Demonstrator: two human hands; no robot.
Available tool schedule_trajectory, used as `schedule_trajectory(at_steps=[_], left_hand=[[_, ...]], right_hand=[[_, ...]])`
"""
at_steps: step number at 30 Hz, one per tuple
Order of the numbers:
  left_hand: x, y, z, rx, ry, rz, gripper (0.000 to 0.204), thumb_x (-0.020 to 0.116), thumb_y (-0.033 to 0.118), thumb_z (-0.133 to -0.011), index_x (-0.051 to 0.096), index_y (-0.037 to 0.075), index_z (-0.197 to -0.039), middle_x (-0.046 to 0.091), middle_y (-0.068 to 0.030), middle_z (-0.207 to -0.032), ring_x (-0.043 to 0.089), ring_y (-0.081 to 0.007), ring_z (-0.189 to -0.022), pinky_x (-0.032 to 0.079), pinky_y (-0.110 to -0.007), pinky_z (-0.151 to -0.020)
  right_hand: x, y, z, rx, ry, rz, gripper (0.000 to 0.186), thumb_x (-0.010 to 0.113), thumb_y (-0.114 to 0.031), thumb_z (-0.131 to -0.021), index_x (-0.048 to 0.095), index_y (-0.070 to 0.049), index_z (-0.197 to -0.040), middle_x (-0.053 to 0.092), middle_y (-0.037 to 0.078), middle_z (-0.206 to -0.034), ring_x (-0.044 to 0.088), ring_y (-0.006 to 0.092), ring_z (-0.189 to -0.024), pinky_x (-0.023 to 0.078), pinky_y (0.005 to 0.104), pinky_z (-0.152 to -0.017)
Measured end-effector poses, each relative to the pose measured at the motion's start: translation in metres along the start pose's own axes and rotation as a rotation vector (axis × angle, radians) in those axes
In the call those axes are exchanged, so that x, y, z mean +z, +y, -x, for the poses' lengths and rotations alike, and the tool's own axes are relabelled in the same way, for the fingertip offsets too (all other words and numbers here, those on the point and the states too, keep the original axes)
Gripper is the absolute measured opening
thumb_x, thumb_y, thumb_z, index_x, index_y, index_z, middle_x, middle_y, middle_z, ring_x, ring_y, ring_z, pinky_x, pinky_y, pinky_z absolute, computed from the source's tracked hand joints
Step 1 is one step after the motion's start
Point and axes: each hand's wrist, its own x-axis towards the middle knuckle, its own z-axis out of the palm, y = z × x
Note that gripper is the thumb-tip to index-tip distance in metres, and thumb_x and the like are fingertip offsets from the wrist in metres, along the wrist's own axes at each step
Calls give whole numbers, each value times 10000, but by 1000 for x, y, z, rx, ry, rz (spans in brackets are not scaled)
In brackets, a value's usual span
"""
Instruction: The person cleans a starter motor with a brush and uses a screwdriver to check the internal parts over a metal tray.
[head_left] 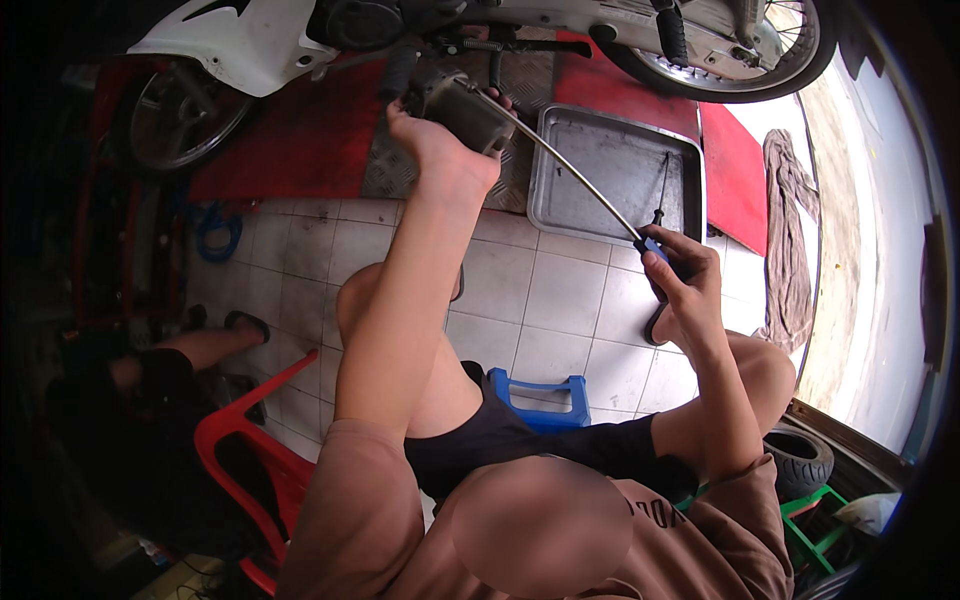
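Note:
My left hand (443,142) is wrapped round a dark, boxy motorbike part (470,118), held out under the motorbike (420,20); its exact kind I cannot make out. A long screwdriver (572,172) with a blue and black handle is gripped in my right hand (686,272). Its steel shaft slants up and left, the tip end meeting the upper side of the boxy part. Where the tip sits exactly is too small to tell. Just beyond my right hand, a metal tray (533,200) holds a second, thin screwdriver (660,208) with a dark handle.
The motorbike stands on a red and metal-plate platform (290,160) across white floor tiles (490,270). A brown cloth (786,230) lies right of the tray. A blue stool (540,395) is by my legs. At left are a red chair (225,425) and another person's leg (215,350); a tyre (800,462) lies lower right.

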Motion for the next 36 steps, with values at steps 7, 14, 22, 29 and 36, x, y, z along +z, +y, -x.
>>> schedule_trajectory(at_steps=[7, 14, 22, 29, 36], left_hand=[[1, 1, 6, 8, -8, 11, 618, 214, 510, -877, 562, 2, -928, 597, -141, -824, 576, -283, -758, 473, -430, -750], [1, 1, 8, 5, -42, 2, 613, 222, 513, -874, 551, -2, -928, 592, -141, -808, 570, -283, -741, 472, -429, -747], [0, 3, 9, 7, -50, 10, 608, 215, 509, -875, 543, -1, -920, 586, -141, -801, 561, -283, -729, 467, -429, -737], [-1, 1, 8, -11, -61, -2, 622, 206, 520, -874, 546, 0, -914, 585, -145, -788, 561, -292, -728, 462, -432, -735], [-2, -1, 9, 21, -60, -25, 625, 214, 530, -865, 552, 6, -903, 586, -144, -765, 559, -295, -715, 460, -431, -728]], right_hand=[[6, -2, -1, 48, 6, -28, 369, 716, -200, -858, 636, 52, -1116, 497, -41, -582, 390, 24, -494, 263, 199, -455], [9, -2, -4, 29, -7, -14, 335, 710, -178, -860, 649, 42, -1105, 495, -46, -581, 386, 22, -491, 260, 199, -451], [7, -4, -5, 2, -5, 18, 318, 712, -165, -857, 657, 36, -1097, 494, -48, -586, 386, 21, -495, 262, 197, -455], [5, -3, -6, 32, -6, 2, 319, 719, -153, -847, 659, 34, -1098, 513, -38, -612, 407, 23, -525, 286, 193, -480], [10, -17, -5, -37, -23, 211, 363, 748, -56, -775, 616, 33, -1101, 593, 19, -739, 512, 54, -684, 411, 201, -615]])
